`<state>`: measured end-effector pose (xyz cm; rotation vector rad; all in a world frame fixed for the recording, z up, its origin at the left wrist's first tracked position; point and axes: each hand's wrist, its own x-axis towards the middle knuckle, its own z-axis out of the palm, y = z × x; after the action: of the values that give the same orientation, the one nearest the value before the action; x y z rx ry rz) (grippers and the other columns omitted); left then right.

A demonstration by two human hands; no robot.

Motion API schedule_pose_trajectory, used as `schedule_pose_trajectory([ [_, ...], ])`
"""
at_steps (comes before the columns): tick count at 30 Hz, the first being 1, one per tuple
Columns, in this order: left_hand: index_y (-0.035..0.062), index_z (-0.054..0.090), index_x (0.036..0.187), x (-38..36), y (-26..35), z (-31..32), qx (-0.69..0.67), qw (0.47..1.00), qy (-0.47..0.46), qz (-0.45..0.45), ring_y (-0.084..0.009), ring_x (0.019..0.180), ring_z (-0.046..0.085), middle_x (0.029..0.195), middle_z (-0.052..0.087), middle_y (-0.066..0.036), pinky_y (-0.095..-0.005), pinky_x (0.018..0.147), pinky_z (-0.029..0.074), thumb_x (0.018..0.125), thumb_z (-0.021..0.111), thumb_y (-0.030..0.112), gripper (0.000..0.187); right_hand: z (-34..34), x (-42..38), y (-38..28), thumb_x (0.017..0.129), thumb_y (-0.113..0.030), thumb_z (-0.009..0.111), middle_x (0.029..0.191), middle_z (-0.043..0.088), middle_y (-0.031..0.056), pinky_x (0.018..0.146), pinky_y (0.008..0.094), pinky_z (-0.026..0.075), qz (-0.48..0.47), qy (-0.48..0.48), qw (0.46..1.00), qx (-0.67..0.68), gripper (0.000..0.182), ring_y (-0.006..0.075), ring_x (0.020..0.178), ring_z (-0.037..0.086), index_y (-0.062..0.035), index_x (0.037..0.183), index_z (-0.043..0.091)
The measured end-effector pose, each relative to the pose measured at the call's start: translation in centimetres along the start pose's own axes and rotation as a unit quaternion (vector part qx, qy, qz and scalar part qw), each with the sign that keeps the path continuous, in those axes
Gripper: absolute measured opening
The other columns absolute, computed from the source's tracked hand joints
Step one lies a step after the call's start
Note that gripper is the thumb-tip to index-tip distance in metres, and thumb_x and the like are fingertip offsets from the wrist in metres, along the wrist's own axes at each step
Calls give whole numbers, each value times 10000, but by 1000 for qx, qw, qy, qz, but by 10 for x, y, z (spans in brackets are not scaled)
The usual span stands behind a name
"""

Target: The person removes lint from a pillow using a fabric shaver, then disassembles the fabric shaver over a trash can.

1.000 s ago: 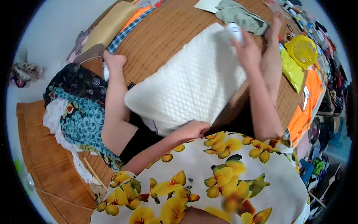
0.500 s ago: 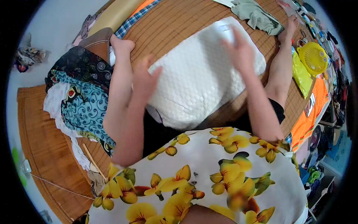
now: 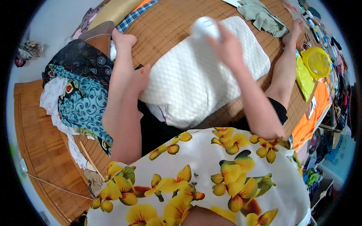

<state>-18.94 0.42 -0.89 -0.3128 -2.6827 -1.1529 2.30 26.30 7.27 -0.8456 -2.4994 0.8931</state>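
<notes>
A white pillow (image 3: 188,79) with a dimpled, quilted surface lies slanted between my legs. Over its far edge, my right hand (image 3: 228,47) grips a smooth, rounded white object (image 3: 206,28) with a thin grey line on it; its exact kind does not show. My left hand (image 3: 141,80) is curled at the pillow's left edge, beside my left shin. A small dark piece (image 3: 139,66) shows by its fingers, and what they hold is hidden. At the pillow's near left corner, a pale lining peeks out from under the quilted cover.
Patterned teal cloth (image 3: 85,100) and black cloth (image 3: 81,62) are heaped at left. A grey-green cloth (image 3: 260,17) lies on the woven mat (image 3: 169,28) at the far right. Beyond my right leg are a yellow fan (image 3: 316,62), a yellow packet (image 3: 304,77) and orange cloth (image 3: 315,113).
My right hand has moved left across the pillow with the white object, which now appears raised. My left hand, spread before, has curled closed and shifted slightly left.
</notes>
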Motion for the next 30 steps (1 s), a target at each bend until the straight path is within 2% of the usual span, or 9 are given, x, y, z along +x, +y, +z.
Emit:
schedule_pose_trajectory([
  [4,47,374,1380,77,14,25,-73,995,28,55,-254,1187,526,1291,533,-190,-387,980,463,678,706,-61,785,53,-50,-37,844,-394,688,1072,667,146,866,425,518,-190,-145,969,60,598,322,972,658,-243,1396,514],
  [8,25,404,1358,120,-23,52,-143,968,97,181,-280,1176,534,1244,559,-180,-405,1010,446,699,693,33,720,24,11,5,870,-419,679,1170,666,148,882,418,517,6,-36,996,-83,606,332,1032,653,-194,1406,510],
  [10,-8,393,1358,112,-10,40,-5,988,77,135,-283,1174,538,1234,562,-171,-378,1012,441,722,672,66,698,2,34,41,871,-423,678,1144,687,159,857,424,526,39,76,992,-98,598,329,1003,672,-168,1390,527],
  [14,-39,386,1353,58,44,5,35,998,-19,53,-264,1156,544,1238,558,-172,-320,1019,416,695,723,92,751,2,-19,10,860,-404,700,1118,705,133,861,408,526,-73,31,997,-7,626,297,975,684,-162,1408,516],
  [18,10,373,1391,23,58,-14,-103,994,-39,22,-262,1141,547,1248,558,-168,-334,999,424,801,676,121,673,17,-87,-36,873,-377,709,1198,661,125,914,382,517,-148,-206,967,2,622,256,1025,667,-182,1426,501],
  [22,58,360,1429,-43,32,-37,-224,959,-107,-138,-260,1125,550,1258,558,-164,-348,979,431,907,629,149,594,13,-38,27,910,-379,654,1180,672,141,834,404,530,-4,-13,994,-111,573,256,995,681,-177,1423,494],
  [25,-17,522,1269,-112,-4,-54,-132,910,-253,-302,-245,990,599,1149,621,-145,-333,908,461,865,684,122,457,4,-26,21,901,-388,671,1112,705,152,828,391,535,-25,28,999,-13,562,251,887,701,-169,1399,529],
  [27,-49,535,1250,-127,-6,-53,-297,848,-170,-405,-223,982,631,1153,630,-135,-352,853,511,919,635,138,393,8,-43,-19,869,-389,709,1126,702,157,842,400,533,-22,-13,998,59,605,287,900,701,-176,1405,526],
  [30,-44,518,1276,-133,7,-52,-417,812,-92,-399,-252,1050,619,1186,615,-145,-386,922,508,964,559,134,362,40,-84,-52,883,-346,699,1330,604,137,975,376,482,-97,-147,975,133,580,289,1152,617,-182,1410,521],
])
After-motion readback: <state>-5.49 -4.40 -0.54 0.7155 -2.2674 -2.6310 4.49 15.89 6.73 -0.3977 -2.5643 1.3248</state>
